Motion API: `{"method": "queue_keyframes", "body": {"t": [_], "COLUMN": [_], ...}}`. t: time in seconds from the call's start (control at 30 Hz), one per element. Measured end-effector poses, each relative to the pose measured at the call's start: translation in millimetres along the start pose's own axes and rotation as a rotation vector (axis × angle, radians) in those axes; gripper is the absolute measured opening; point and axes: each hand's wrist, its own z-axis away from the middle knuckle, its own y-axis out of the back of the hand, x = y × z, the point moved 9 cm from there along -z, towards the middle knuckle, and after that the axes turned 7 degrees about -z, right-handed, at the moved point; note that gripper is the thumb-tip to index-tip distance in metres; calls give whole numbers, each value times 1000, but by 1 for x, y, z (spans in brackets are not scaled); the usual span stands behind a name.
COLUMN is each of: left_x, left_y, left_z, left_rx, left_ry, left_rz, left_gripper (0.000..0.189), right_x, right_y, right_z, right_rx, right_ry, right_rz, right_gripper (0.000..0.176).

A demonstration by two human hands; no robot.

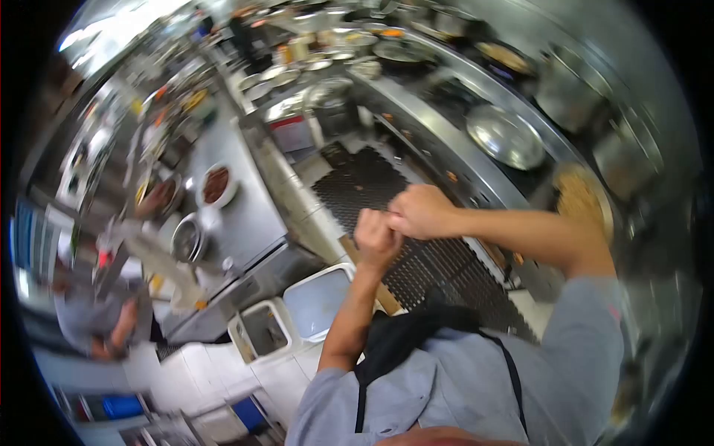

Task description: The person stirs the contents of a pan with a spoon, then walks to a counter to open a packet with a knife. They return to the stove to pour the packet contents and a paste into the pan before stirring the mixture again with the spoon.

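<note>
Here's the left hand [378,236] meeting the right hand [424,212], fingers curled in on both, above the black floor mat [364,178]; anything pinched between them is too blurred to tell. A white bowl [228,195] sits on the counter [253,212].

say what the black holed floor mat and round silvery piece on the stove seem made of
Black perforated floor mat: probably matte rubber, from its dull lattice surface. Round silvery piece: polished metal, judging by bright reflections; which metal is unclear.
</note>
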Motion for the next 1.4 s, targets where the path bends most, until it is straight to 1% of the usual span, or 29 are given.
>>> {"method": "queue_keyframes", "body": {"t": [0.07, 0.1, 0.13, 0.17, 0.23, 0.3, 0.33, 0.37, 0.4, 0.43, 0.5, 0.53, 0.63, 0.7, 0.77, 0.8, 0.83, 0.87, 0.9, 0.97, 1.0, 1.03, 1.1, 1.17, 1.2, 1.27, 1.33, 1.37, 1.4], "left_x": [12, 16, 16, 19, 28, 35, 44, 47, 57, 63, 76, 82, 98, 115, 121, 128, 133, 135, 137, 138, 141, 142, 145, 145, 148, 144, 136, 131, 132], "left_y": [-13, -21, -33, -43, -55, -68, -75, -83, -93, -100, -114, -122, -141, -149, -168, -171, -179, -186, -190, -204, -208, -212, -220, -218, -215, -213, -211, -208, -201], "left_z": [-8, -9, -7, -6, -9, -11, -16, -14, -12, -9, -2, 1, 10, 15, 31, 32, 33, 36, 38, 45, 47, 49, 56, 57, 57, 49, 48, 51, 48], "left_rx": [-41, -31, -60, -58, -44, -73, -101, -124, -159, -190, -233, -262, -324, -265, -391, -376, -423, -469, -458, -477, -472, -453, -437, -342, -350, -353, -341, -318, -338], "left_ry": [-19, -4, 11, 3, -25, -118, -151, -136, -169, -198, -232, -241, -278, -369, -350, -362, -347, -329, -332, -301, -302, -291, -278, -212, -189, -118, -124, -138, -114], "left_rz": [-22, -15, -39, -19, 26, -1, 71, 30, 62, 82, 98, 81, 154, 239, 280, 303, 305, 306, 321, 354, 358, 343, 327, 358, 332, 446, 479, 415, 397], "left_gripper": [18, 17, 15, 13, 13, 7, 7, 10, 14, 18, 19, 20, 23, 27, 25, 25, 22, 19, 19, 12, 12, 14, 16, 16, 16, 16, 20, 17, 19], "right_x": [12, 22, 29, 42, 51, 66, 82, 101, 112, 123, 140, 146, 166, 166, 187, 197, 206, 207, 207, 218, 220, 220, 204, 203, 203, 205, 201, 194, 189], "right_y": [11, 10, 14, 13, 24, 25, 7, 7, 15, 11, -9, -19, -32, -32, -55, -59, -62, -58, -55, -29, -18, -17, 11, 16, 16, 11, 4, 3, 1], "right_z": [9, 12, 16, 18, 29, 32, 23, 44, 62, 76, 92, 101, 129, 150, 167, 175, 183, 191, 198, 204, 200, 204, 199, 206, 207, 196, 195, 190, 191], "right_rx": [4, -35, -29, -65, -8, -69, -200, -352, -414, -405, -477, -526, -446, -452, -501, -409, -323, -315, -302, -83, -62, -61, 55, 42, 47, 52, 43, 61, 84], "right_ry": [-42, -85, -61, -92, -128, -25, 103, -288, -491, -655, -625, -624, -729, -772, -840, -901, -956, -980, -991, -896, -778, -781, -585, -590, -588, -547, -476, -431, -450], "right_rz": [-16, -23, -38, -37, -15, -169, -306, -568, -717, -927, -998, -1137, -1234, -1412, -1399, -1406, -1413, -1409, -1398, -944, -600, -594, -139, -150, -189, -262, -323, -355, -347], "right_gripper": [29, 29, 30, 31, 30, 33, 35, 37, 35, 29, 22, 21, 26, 25, 27, 28, 29, 26, 26, 21, 29, 29, 37, 36, 34, 31, 29, 28, 28]}}
